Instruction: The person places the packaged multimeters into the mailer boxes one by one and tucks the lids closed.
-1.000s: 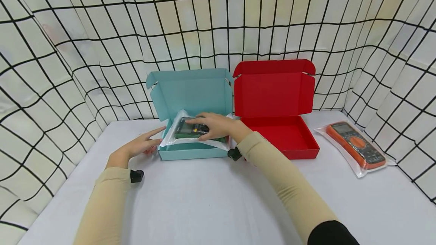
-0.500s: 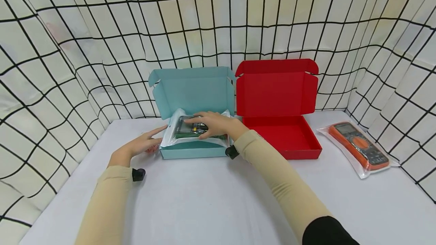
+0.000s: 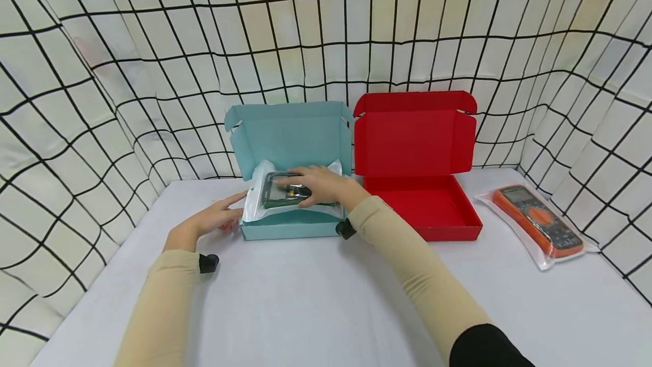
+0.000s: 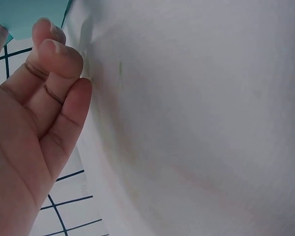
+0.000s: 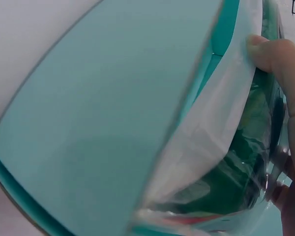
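Currently, I have my right hand (image 3: pixel 323 184) arched over a green-cased device (image 3: pixel 275 203) in a glossy, crinkled plastic bag (image 3: pixel 253 208), thumb on the near side, fingers across the top, gripping it. Device and bag sit within the mouth of an open teal cardboard box (image 3: pixel 290 233) (whether they touch its floor, I can't tell), towards the far edge of the cloth-covered worktop (image 3: pixel 305 299). My left hand (image 3: pixel 211 220) is loosely open and holds nothing, index finger straight against the box's left side. Alongside stands a smooth red box (image 3: pixel 448 233); near the worktop's right edge lies a bagged orange multimeter (image 3: pixel 537 214).
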Motion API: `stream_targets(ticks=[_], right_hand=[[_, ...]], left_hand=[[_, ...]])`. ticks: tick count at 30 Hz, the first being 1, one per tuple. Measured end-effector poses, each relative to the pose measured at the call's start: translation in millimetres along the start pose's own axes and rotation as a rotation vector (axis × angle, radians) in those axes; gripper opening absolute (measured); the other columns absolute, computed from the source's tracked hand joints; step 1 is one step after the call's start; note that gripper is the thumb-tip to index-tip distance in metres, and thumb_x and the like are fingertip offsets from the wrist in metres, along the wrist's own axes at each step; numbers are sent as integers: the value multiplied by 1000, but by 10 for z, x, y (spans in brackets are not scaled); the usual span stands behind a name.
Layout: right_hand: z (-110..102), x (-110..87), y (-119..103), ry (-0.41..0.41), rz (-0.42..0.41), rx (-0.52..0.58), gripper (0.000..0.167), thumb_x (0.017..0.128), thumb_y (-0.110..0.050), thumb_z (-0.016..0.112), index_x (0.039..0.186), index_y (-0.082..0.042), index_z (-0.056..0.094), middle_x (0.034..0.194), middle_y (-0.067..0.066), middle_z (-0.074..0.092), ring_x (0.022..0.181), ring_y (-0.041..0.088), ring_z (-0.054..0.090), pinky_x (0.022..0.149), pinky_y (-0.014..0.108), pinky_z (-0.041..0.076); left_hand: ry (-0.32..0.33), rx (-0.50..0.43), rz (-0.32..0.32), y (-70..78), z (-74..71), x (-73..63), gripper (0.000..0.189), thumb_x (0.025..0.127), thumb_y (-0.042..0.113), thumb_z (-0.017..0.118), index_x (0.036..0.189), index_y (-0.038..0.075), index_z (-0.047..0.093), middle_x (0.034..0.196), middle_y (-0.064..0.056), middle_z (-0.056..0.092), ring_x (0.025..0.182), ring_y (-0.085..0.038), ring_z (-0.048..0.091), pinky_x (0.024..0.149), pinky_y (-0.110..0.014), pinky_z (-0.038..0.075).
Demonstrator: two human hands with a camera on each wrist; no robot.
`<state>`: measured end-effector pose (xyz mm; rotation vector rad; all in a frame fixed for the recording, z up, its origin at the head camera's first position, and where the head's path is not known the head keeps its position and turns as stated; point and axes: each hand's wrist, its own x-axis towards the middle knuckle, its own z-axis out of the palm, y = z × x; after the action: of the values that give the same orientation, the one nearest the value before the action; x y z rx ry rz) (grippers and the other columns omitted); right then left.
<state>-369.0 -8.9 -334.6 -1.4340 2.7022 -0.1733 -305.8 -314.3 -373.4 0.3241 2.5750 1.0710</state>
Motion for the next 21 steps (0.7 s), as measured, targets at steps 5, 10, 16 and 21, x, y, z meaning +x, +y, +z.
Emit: stream_targets(ticks=[5, 10, 16, 21], right_hand=[[88, -4, 11, 2, 13, 4, 77, 96, -35, 74, 162, -32, 33, 166, 9, 27, 147, 33, 33, 118, 53, 30], [192, -11, 32, 5, 13, 29, 77, 96, -34, 74, 162, -32, 33, 167, 8, 27, 148, 32, 32, 118, 54, 30], [284, -16, 54, 8, 22, 81, 77, 96, -33, 74, 162, -33, 34, 167, 8, 26, 149, 32, 30, 119, 56, 28], [351, -6, 59, -15, 21, 89, 77, 97, -35, 73, 162, -33, 32, 167, 9, 26, 149, 34, 30, 119, 55, 27]], left_hand=[[-5, 10, 1, 8, -6, -12, 75, 105, 36, 48, 163, 5, 13, 76, -5, 52, 70, -21, 48, 72, -36, 41], [-6, 15, -21, 28, -9, -20, 75, 105, 36, 48, 164, 8, 12, 75, -5, 51, 69, -22, 48, 73, -36, 42], [-12, 11, -21, 33, 1, 1, 74, 105, 35, 48, 164, 9, 13, 75, -4, 51, 69, -22, 48, 73, -36, 42], [-15, 12, -20, 14, 8, 5, 72, 107, 32, 46, 164, 7, 11, 74, -4, 51, 69, -22, 48, 73, -37, 42]])
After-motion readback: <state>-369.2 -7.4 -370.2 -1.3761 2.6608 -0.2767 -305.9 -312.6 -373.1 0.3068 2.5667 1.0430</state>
